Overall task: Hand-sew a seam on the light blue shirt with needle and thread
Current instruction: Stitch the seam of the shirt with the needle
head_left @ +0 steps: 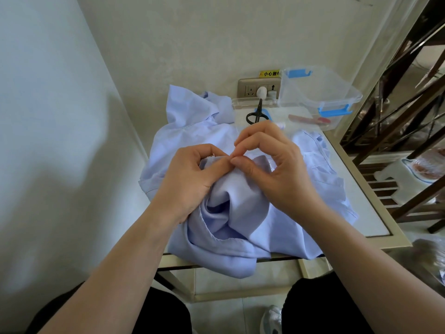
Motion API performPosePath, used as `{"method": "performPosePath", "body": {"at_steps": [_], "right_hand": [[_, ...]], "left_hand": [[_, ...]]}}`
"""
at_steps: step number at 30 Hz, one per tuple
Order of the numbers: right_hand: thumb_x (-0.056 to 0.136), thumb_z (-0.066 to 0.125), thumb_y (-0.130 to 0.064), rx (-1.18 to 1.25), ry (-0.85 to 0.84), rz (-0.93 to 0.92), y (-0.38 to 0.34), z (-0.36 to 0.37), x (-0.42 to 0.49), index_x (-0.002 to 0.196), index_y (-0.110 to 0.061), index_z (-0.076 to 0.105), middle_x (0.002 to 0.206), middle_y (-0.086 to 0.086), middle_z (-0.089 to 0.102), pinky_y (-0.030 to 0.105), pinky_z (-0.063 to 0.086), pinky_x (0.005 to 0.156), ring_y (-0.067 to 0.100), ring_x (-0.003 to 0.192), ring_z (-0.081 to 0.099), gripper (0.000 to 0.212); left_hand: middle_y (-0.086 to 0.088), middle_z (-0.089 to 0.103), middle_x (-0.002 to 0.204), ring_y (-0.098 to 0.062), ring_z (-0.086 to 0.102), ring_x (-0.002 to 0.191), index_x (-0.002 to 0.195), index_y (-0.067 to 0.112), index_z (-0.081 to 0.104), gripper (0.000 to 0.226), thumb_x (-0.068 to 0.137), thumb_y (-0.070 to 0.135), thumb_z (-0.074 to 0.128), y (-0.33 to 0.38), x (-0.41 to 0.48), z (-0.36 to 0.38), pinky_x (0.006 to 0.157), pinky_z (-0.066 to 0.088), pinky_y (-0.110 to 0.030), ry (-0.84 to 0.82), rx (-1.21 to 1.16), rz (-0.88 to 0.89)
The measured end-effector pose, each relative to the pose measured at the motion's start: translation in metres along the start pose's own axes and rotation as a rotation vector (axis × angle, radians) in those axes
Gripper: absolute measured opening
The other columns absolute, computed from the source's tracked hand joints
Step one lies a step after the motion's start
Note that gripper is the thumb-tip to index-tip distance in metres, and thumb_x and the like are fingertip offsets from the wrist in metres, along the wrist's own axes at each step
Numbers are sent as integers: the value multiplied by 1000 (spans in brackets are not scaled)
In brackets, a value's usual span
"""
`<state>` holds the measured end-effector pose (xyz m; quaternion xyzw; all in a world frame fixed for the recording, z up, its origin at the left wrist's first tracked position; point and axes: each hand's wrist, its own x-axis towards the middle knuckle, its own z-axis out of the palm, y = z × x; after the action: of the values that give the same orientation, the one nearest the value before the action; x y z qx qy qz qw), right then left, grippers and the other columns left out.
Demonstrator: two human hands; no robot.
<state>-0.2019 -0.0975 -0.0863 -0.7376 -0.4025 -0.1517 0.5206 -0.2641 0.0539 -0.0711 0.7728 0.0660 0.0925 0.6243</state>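
Mid-seam: light blue shirt (240, 213) bunched at centre of white surface (369, 216). Left hand (190, 174) fingers grip raw edge, likely steadying seam; right hand (272, 169) fingers pinch same edge, needle too fine to see. Far side: scissors (257, 114), clear box (317, 92), wall socket (250, 88).

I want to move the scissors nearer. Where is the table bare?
Only a bare strip of table along its right edge, between the shirt and the frame. The back is crowded: scissors, clear box. The shirt covers the rest.
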Motion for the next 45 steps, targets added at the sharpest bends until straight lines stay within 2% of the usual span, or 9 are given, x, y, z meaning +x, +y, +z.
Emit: {"method": "performPosePath", "body": {"at_steps": [5,8,11,16,20,25,32,40,45], "right_hand": [[88,68,-4,101,-74,-111,-12,7,-6,86,-4,68,90,5,68,32,51,84,21,90,65,2],[93,60,-3,498,-234,147,-18,2,-7,91,-6,60,82,6,71,28,52,80,18,80,68,4],[94,52,-5,882,-593,404,-18,-14,-2,94,-5,54,73,5,67,24,50,69,17,62,61,2],[95,44,-1,934,-1257,517,-26,-29,-2,93,-9,53,64,-3,61,17,40,51,6,48,51,13],[91,46,-8,857,-768,594,-26,-19,2,89,-13,56,56,-4,41,22,20,50,8,49,31,11],[83,62,-15,582,-97,662,-28,3,5,81,-15,58,52,-9,36,16,26,45,7,46,29,5],[87,72,-17,253,-24,593,-31,11,2,80,-10,66,43,-14,34,12,26,44,3,40,30,11],[89,68,-11,402,-254,486,-39,-2,0,78,-13,66,57,6,29,21,28,50,20,54,27,11],[90,66,-13,337,-278,495,-37,-4,-2,82,-11,65,57,1,34,17,28,51,9,52,30,8]], "left_hand": [[17,57,50,3,51,49,68,18,64,20,88,16,65,-4,3,-2,52,39,-10,115,157,41],[14,64,59,1,56,58,75,15,67,15,90,14,64,-6,5,-6,58,44,-13,151,106,34],[14,64,65,-2,57,64,79,13,68,14,91,17,64,-11,6,-8,64,45,-17,198,92,65],[17,61,62,-1,53,63,80,8,66,16,93,17,64,-12,6,-10,62,43,-14,283,78,141],[13,57,61,-4,49,60,78,5,64,18,92,16,65,-13,5,-11,60,41,-16,280,96,170],[13,52,57,-6,45,57,69,11,57,25,91,19,67,-11,2,-9,56,40,-19,277,79,189],[6,54,60,-11,46,58,74,4,59,24,92,19,65,-10,-2,-7,54,41,-25,231,56,242],[-9,59,66,-11,49,63,80,-1,62,30,88,28,63,-13,0,-10,59,43,-24,229,28,255],[7,60,65,-7,51,63,79,4,65,18,94,15,64,-11,-1,-10,61,44,-18,208,6,233]]}}
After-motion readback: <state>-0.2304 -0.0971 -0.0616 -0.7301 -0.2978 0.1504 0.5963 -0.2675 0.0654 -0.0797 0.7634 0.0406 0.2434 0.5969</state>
